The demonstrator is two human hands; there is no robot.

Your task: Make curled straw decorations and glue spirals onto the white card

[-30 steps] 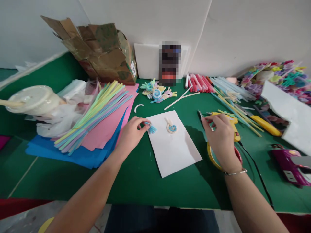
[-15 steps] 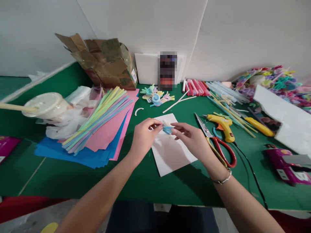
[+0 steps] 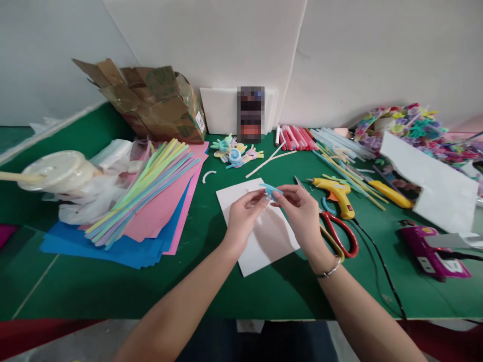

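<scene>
Pinching a small blue piece (image 3: 270,189) together, the left hand (image 3: 244,215) and right hand (image 3: 301,208) hover over white paper (image 3: 260,254).

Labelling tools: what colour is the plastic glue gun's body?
Yellow; the glue gun shows best in head view.

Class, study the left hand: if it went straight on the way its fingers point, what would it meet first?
Probably the small blue piece at the fingertips of the left hand, then the right hand facing it; the exact depth between them is unclear.
</scene>
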